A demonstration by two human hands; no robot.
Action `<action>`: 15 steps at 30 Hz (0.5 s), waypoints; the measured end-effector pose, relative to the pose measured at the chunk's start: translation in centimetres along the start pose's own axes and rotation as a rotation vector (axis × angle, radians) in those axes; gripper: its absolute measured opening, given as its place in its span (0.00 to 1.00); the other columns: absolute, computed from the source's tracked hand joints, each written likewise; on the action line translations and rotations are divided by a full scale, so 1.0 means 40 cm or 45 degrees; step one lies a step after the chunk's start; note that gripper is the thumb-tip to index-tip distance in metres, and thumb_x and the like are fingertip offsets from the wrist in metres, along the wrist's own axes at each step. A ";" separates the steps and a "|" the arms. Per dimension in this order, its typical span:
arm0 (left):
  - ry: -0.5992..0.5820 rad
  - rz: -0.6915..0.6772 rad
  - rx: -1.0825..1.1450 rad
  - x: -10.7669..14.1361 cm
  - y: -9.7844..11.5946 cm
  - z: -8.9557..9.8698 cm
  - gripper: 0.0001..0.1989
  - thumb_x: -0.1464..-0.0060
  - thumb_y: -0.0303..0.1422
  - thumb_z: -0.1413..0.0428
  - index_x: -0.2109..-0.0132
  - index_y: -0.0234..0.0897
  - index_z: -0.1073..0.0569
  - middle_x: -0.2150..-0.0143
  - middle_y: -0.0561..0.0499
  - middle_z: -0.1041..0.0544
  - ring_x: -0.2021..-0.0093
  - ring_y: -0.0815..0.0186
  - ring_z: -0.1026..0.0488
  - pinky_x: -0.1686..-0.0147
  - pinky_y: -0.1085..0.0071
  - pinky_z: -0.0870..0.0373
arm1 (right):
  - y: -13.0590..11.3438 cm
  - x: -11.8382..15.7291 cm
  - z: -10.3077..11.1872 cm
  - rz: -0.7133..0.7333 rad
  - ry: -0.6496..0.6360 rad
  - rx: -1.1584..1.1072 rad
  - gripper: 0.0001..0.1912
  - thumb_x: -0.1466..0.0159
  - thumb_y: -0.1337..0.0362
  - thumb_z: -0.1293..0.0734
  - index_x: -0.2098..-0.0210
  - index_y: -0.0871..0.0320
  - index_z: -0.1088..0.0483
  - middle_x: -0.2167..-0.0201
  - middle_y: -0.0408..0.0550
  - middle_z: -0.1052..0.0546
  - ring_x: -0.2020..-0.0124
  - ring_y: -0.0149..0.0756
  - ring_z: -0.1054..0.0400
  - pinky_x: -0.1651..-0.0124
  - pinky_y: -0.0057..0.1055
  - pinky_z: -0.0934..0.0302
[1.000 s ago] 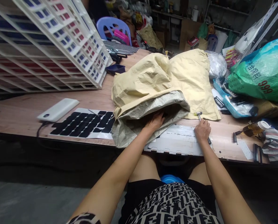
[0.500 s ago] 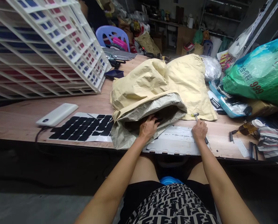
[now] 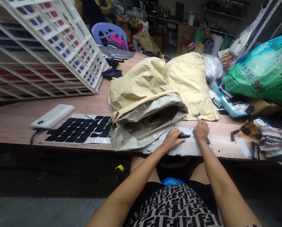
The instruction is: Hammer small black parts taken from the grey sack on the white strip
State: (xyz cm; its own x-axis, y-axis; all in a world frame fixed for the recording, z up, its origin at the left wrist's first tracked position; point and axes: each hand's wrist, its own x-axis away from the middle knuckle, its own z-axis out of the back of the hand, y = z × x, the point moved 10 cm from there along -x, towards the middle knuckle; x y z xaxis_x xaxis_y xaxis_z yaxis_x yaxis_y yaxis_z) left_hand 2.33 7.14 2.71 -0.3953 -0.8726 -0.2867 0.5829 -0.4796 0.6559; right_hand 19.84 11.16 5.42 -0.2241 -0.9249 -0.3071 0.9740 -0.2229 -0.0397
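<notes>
My left hand is closed on a small black part, low over the pale grey board at the table's front edge. Just to its right, my right hand grips a small hammer, its yellow-and-silver head pointing away from me and the dark handle end showing below my palm. A yellow sack lies behind and left of my hands, its grey-lined mouth open toward me.
Left of the sack are a sheet of black pieces and a white device with a cable. A white crate stands back left. At right are a green bag, a brown bottle and striped cloth.
My left hand has come out of the sack's mouth and moved right, now with a black part in its fingers. My right hand keeps hold of the hammer in nearly the same place.
</notes>
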 end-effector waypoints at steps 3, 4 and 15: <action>0.028 0.024 0.081 -0.001 -0.019 0.011 0.10 0.42 0.37 0.40 0.55 0.39 0.22 0.61 0.48 0.27 0.57 0.60 0.33 0.53 0.64 0.35 | 0.011 -0.011 -0.001 -0.044 -0.018 -0.057 0.19 0.32 0.67 0.43 0.43 0.60 0.34 0.53 0.58 0.31 0.52 0.47 0.38 0.53 0.38 0.44; 0.023 0.033 0.090 -0.003 -0.022 0.010 0.09 0.42 0.36 0.40 0.56 0.39 0.22 0.62 0.49 0.27 0.57 0.60 0.34 0.53 0.64 0.35 | 0.019 -0.015 0.000 -0.077 -0.044 -0.101 0.20 0.32 0.67 0.43 0.43 0.59 0.33 0.53 0.57 0.30 0.52 0.46 0.38 0.53 0.38 0.44; -0.021 0.109 0.140 -0.013 -0.031 0.003 0.09 0.47 0.36 0.37 0.58 0.40 0.21 0.62 0.50 0.26 0.56 0.59 0.33 0.54 0.64 0.35 | 0.061 0.213 0.146 -0.029 -0.217 -1.062 0.22 0.34 0.58 0.40 0.45 0.58 0.28 0.61 0.49 0.23 0.65 0.37 0.30 0.58 0.34 0.35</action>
State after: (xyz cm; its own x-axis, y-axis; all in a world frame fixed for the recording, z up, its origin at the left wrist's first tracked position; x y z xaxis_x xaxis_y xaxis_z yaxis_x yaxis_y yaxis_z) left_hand 1.73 8.22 2.12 -0.3598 -0.9079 -0.2153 0.5338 -0.3895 0.7506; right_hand 20.12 0.94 8.25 -0.1806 -0.9716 -0.1530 0.6590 -0.0040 -0.7522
